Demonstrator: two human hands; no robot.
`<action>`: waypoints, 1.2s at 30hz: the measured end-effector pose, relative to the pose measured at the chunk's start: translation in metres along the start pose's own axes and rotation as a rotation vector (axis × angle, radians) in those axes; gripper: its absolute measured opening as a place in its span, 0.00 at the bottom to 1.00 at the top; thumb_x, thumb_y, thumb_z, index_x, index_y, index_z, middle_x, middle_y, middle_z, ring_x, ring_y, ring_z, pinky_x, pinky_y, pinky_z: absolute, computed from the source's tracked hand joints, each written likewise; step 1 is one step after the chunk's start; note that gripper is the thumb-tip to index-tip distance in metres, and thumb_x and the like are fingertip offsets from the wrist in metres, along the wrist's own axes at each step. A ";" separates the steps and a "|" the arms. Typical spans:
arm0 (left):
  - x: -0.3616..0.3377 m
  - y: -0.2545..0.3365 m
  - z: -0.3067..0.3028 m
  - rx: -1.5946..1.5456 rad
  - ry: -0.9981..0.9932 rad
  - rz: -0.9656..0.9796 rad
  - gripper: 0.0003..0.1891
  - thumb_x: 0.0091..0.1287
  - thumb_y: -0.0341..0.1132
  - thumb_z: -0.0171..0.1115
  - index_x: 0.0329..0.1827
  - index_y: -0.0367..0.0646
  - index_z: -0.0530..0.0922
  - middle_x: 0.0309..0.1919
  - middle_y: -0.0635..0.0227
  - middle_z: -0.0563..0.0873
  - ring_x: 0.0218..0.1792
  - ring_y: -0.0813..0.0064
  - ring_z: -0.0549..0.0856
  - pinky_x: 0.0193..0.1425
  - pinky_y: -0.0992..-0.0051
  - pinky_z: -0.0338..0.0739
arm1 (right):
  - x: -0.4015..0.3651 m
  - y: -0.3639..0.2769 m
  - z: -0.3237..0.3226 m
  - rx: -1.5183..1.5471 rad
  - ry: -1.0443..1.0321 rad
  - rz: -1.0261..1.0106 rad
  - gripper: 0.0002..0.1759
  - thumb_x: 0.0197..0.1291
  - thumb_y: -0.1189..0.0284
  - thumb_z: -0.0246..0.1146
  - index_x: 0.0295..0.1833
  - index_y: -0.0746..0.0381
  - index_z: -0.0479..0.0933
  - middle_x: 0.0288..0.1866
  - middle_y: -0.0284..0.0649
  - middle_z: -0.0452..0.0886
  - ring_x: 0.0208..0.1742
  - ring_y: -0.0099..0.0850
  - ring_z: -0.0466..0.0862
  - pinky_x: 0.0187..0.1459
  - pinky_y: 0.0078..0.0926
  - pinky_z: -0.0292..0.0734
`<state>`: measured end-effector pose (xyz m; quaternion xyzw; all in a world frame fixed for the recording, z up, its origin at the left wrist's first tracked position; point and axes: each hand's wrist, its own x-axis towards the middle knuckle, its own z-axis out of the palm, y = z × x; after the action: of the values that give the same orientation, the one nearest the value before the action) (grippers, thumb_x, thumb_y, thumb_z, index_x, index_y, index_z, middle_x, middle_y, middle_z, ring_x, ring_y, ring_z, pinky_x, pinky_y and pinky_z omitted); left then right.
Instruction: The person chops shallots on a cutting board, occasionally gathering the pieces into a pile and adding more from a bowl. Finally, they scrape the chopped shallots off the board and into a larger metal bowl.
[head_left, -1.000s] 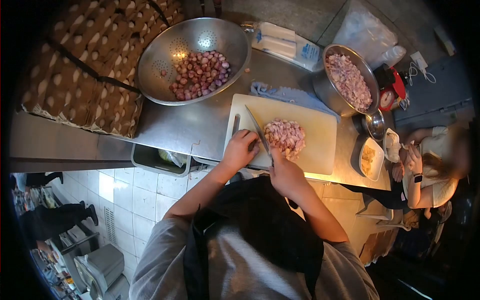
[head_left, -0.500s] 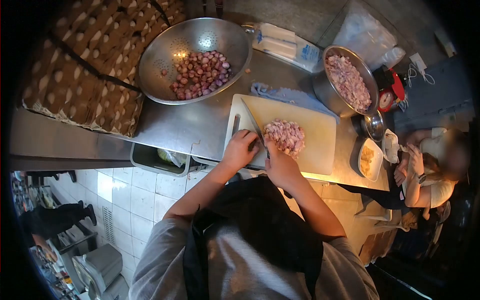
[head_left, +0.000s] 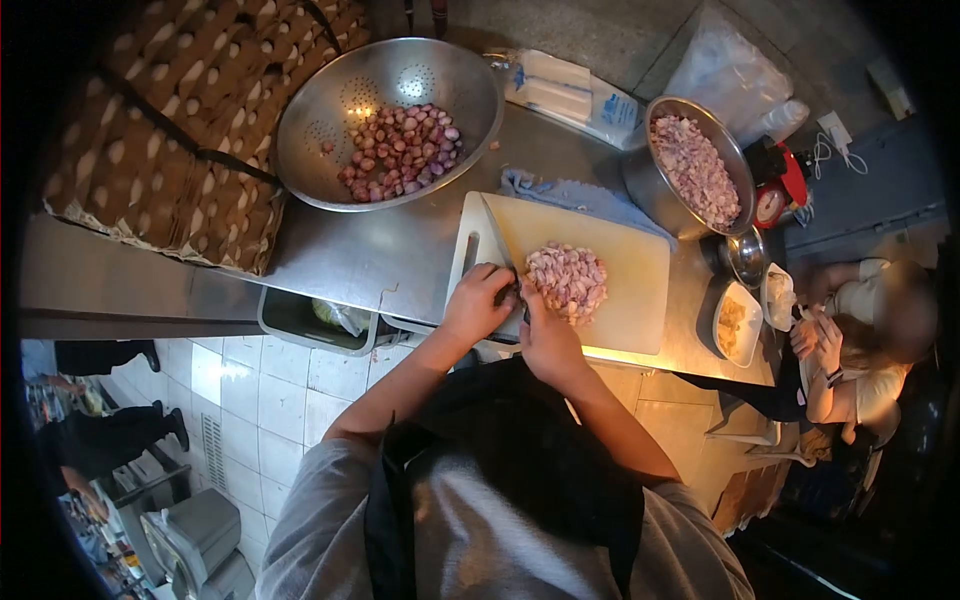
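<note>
The chopped shallots [head_left: 567, 283] are lying in a loose heap near the middle of the board [head_left: 635, 265]. With twelve at the top of the view, the knife [head_left: 502, 236] is lying along the heap's left side, its tip pointing toward eleven. The right hand [head_left: 550, 335], at about half past six from the heap, is closing round the knife's handle. At nine, the left hand [head_left: 482, 302] is resting near the board's edge, its fingers bending inward and only partly open, the tips sitting just beside the blade; whatever they may be pinching is too dark to tell.

From the board, a blue cloth [head_left: 580, 194] is bunching along the edge at twelve, with a plastic packet [head_left: 560, 88] lying beyond. The colander [head_left: 440, 80] at ten is holding whole shallots [head_left: 400, 150], and egg trays [head_left: 180, 130] are stacking up to its left. Between one and two, a steel pot [head_left: 645, 185] is holding more cut shallots [head_left: 695, 170], a red scale [head_left: 790, 182] standing beside it. A steel bowl [head_left: 748, 256] is sitting at three, and a white dish [head_left: 735, 325] of yellowish pieces nearer four. Past it, another person [head_left: 865, 320] is sitting with both hands close together.
</note>
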<state>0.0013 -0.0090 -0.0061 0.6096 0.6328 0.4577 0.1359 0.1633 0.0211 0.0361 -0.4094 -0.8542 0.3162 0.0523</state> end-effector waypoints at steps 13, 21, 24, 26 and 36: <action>0.008 0.004 -0.008 0.031 -0.155 0.025 0.14 0.50 0.27 0.68 0.40 0.42 0.78 0.38 0.59 0.81 0.43 0.55 0.81 0.50 0.62 0.78 | -0.009 -0.019 -0.043 -0.135 -0.162 0.107 0.32 0.63 0.72 0.56 0.71 0.61 0.54 0.41 0.59 0.80 0.42 0.56 0.82 0.44 0.49 0.75; 0.018 -0.010 -0.010 0.066 -0.283 0.111 0.13 0.50 0.28 0.68 0.39 0.42 0.77 0.38 0.60 0.81 0.44 0.56 0.82 0.50 0.62 0.78 | -0.001 -0.001 -0.013 -0.068 -0.049 0.040 0.31 0.63 0.71 0.56 0.70 0.63 0.55 0.40 0.60 0.80 0.41 0.57 0.82 0.43 0.52 0.75; 0.017 -0.013 -0.009 0.049 -0.259 0.150 0.13 0.51 0.28 0.68 0.39 0.41 0.77 0.39 0.60 0.82 0.44 0.56 0.81 0.51 0.62 0.78 | -0.005 -0.013 -0.031 -0.056 -0.085 0.052 0.31 0.63 0.70 0.55 0.70 0.63 0.55 0.37 0.59 0.81 0.38 0.57 0.82 0.41 0.54 0.75; 0.017 -0.014 -0.008 0.044 -0.252 0.160 0.12 0.51 0.28 0.68 0.39 0.41 0.77 0.39 0.60 0.82 0.44 0.56 0.81 0.51 0.62 0.78 | -0.013 -0.011 -0.018 -0.040 -0.043 0.055 0.32 0.63 0.70 0.55 0.71 0.63 0.54 0.36 0.59 0.81 0.38 0.58 0.82 0.40 0.54 0.76; 0.017 -0.013 -0.012 0.054 -0.288 0.166 0.13 0.50 0.27 0.67 0.40 0.40 0.77 0.40 0.60 0.81 0.45 0.56 0.81 0.52 0.62 0.77 | -0.003 -0.013 -0.018 -0.007 -0.116 0.116 0.31 0.63 0.72 0.56 0.69 0.61 0.55 0.40 0.62 0.80 0.41 0.58 0.81 0.43 0.53 0.74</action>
<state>-0.0198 0.0034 -0.0024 0.7224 0.5664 0.3582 0.1706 0.1627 0.0214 0.0583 -0.4393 -0.8319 0.3387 -0.0172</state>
